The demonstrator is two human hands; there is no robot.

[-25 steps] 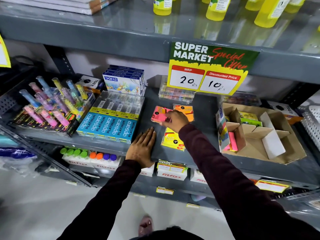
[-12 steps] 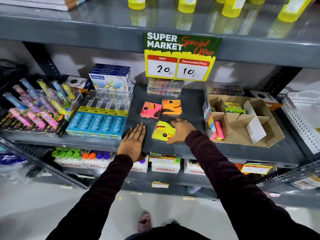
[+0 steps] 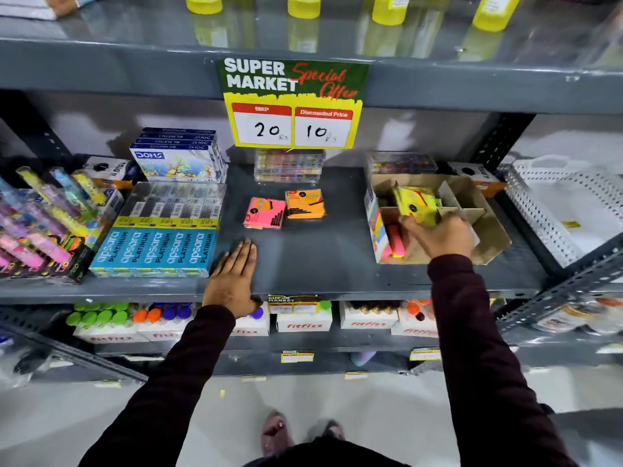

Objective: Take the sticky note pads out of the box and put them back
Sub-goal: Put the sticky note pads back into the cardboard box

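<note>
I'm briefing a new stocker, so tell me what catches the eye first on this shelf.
The green and yellow price sign hangs from the upper shelf edge, centre. Below it, a pink sticky pad and an orange sticky pad lie on the grey shelf. At right, the right hand holds a yellow sticky pad over the cardboard box.

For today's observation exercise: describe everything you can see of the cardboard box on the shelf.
The cardboard box is plain brown card, open-topped and low-walled, with card dividers splitting it into compartments. Its left outer wall carries colourful print. It sits flat on the right of the grey shelf. A pink pad stands in its front-left compartment. The right hand holds a yellow pad over it.
</note>
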